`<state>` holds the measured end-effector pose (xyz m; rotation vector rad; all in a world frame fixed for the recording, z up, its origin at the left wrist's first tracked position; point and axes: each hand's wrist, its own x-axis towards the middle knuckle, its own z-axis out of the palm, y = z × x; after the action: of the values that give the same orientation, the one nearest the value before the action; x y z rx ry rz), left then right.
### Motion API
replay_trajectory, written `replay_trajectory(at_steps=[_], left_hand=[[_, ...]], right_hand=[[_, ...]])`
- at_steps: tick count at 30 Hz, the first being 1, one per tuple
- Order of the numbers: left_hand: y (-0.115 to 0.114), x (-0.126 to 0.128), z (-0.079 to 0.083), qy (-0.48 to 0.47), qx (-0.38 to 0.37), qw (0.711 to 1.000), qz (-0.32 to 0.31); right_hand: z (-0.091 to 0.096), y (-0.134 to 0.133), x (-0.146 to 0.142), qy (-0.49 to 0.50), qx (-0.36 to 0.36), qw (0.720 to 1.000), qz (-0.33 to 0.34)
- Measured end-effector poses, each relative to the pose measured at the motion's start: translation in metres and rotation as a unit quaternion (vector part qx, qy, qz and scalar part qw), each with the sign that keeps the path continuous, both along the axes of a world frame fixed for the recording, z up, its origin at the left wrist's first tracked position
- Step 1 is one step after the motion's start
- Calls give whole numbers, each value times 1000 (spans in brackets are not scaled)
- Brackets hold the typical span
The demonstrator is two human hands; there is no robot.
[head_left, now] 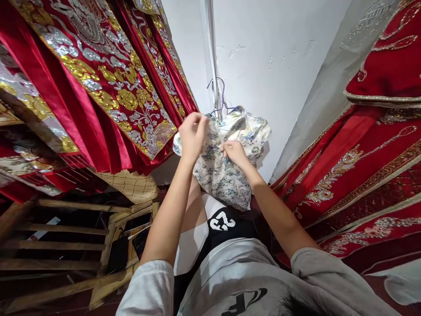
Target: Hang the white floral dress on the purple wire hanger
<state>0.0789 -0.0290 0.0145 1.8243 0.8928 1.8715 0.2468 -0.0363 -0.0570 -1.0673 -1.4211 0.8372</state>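
Note:
A pale patterned satin garment (pixel 226 175) hangs on a purple wire hanger (pixel 221 98) from a white pole by the wall. My left hand (pixel 193 134) is closed on the garment's upper left part near the collar. My right hand (pixel 234 151) pinches the fabric at the front, just right of the left hand. Both arms reach up from grey sleeves.
Red embroidered garments with gold and silver thread (pixel 108 83) hang at the left, and more red ones (pixel 362 171) at the right. A wooden rack (pixel 66 245) stands at the lower left. The white wall (pixel 269 57) is behind the pole (pixel 212 52).

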Motion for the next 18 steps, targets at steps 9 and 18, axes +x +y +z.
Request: replay_trajectory(at_steps=[9,18], left_hand=[[35,-66,-85,-395,-215,891,60],[13,-2,-148,-371,-233,895,87]], right_hand=[[-80,-59,-20,93,-51,993,43],[-65,-66,4,33,-84,996,22]])
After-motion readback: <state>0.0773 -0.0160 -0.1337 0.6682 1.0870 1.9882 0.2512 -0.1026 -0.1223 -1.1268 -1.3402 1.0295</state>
